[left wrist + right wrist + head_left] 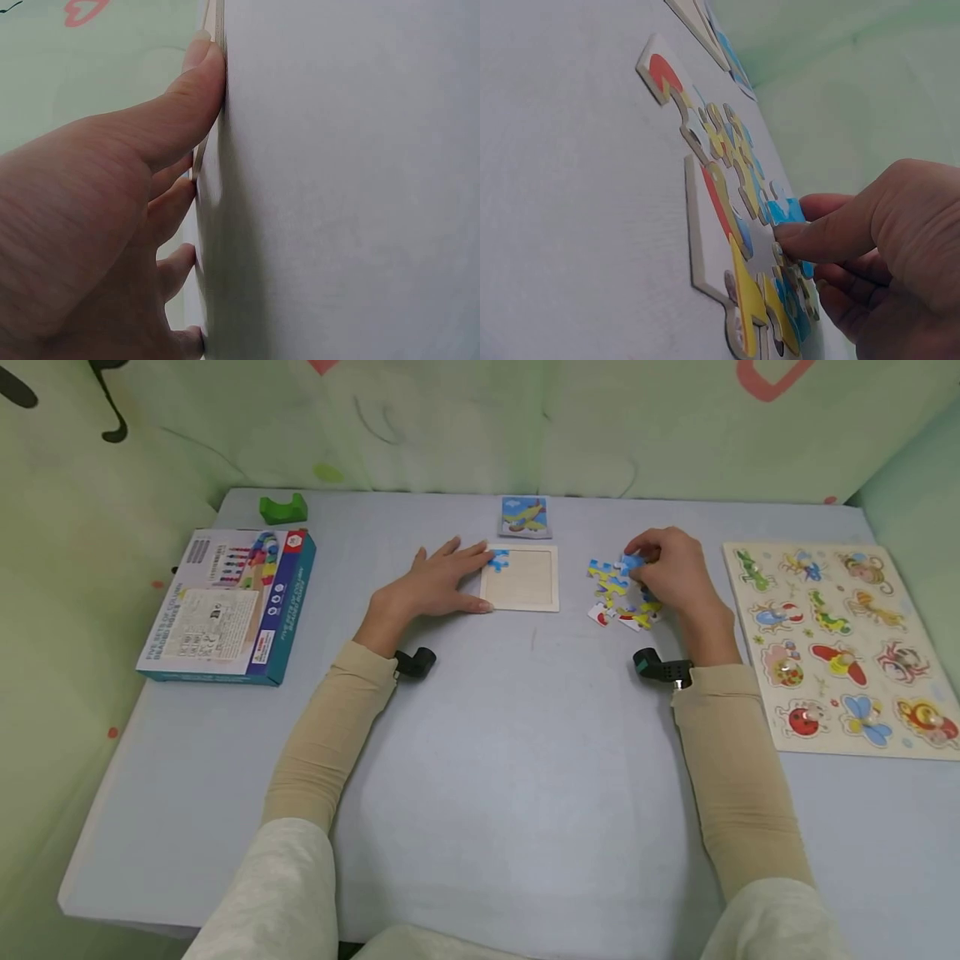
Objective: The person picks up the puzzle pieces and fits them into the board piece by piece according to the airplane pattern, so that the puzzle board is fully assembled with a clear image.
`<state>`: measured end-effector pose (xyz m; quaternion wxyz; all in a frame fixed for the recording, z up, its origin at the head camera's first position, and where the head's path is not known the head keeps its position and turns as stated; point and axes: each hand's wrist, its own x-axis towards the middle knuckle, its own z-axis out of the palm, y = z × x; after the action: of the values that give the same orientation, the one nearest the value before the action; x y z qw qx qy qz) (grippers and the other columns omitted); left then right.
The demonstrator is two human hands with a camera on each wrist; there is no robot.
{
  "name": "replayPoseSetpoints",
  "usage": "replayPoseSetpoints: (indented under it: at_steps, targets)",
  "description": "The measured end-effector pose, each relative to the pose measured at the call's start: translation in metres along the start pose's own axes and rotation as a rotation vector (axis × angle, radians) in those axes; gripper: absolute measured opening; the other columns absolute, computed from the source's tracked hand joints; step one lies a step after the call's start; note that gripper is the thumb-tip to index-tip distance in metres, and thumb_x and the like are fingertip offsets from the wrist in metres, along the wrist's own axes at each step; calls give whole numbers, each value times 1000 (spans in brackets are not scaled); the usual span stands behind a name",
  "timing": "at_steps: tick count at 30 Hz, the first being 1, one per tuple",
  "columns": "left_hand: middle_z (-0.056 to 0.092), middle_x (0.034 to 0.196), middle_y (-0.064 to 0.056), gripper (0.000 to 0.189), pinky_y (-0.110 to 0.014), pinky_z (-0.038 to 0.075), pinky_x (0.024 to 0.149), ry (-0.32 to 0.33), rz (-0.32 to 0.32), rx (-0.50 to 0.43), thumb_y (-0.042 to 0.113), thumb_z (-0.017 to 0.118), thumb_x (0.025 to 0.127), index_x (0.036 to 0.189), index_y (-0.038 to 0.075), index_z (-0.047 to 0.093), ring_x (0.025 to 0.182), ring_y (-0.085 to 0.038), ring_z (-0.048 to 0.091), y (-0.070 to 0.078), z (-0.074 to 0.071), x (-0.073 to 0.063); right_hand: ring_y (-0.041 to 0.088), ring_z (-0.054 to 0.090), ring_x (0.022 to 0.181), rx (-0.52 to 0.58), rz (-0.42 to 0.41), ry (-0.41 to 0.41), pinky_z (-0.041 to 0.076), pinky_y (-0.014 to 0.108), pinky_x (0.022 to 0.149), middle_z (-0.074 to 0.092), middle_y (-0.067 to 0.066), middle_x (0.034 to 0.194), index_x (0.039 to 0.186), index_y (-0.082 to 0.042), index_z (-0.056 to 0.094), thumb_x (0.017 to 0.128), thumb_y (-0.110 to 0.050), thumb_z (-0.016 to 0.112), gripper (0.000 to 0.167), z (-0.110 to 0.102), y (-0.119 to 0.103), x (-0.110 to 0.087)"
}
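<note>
Head view: high up, faces forward and down over most of the desk (525, 760), farthest off. Left wrist: close, low along desk, left hand (97, 210) at frame left. Right wrist: close, tilted sideways; shares puzzle pieces (747, 296) with head.

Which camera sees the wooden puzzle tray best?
The head view: it shows the puzzle tray nearly whole, from above. The left wrist view shows just its thin edge by the left hand; the right wrist view, only a corner up top.
</note>
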<state>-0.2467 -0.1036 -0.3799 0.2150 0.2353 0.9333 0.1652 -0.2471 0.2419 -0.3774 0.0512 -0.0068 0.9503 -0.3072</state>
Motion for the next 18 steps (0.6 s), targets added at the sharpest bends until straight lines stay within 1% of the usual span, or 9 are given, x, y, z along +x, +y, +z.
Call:
replayPoseSetpoints:
  at_steps: [3, 8, 12, 18]
  targets:
    - [4, 169, 11, 88, -63, -6, 122, 4, 4, 1, 58, 60, 93, 161, 30, 12, 157, -25, -7, 0, 0, -1, 28, 46, 103, 6, -5, 21, 40, 38, 85, 54, 20, 119, 122, 1, 64, 93, -4, 62, 29, -1, 1, 0]
    - [5, 169, 10, 88, -63, -6, 121, 11, 12, -2, 58, 61, 92, 161, 30, 13, 157, -25, -7, -1, -1, -1, 23, 44, 95, 30, -12, 50, 37, 32, 80, 53, 13, 107, 116, 1, 65, 91, -3, 64, 25, -3, 0, 0]
    - [6, 169, 10, 88, -63, -6, 122, 9, 11, -6, 58, 61, 92, 161, 30, 14, 157, -25, -7, 0, -1, -1, 20, 46, 90, 52, -27, 49, 39, 27, 77, 56, 10, 101, 112, 0, 65, 94, -5, 61, 20, -6, 0, -3]
    - [6, 169, 10, 88, -63, -6, 122, 6, 6, -2, 57, 61, 92, 161, 29, 14, 157, -26, -6, 1, -1, -2, 15, 48, 87, 80, -34, 43, 40, 23, 75, 59, 5, 96, 112, -2, 67, 96, -10, 62, 19, -8, -5, -6]
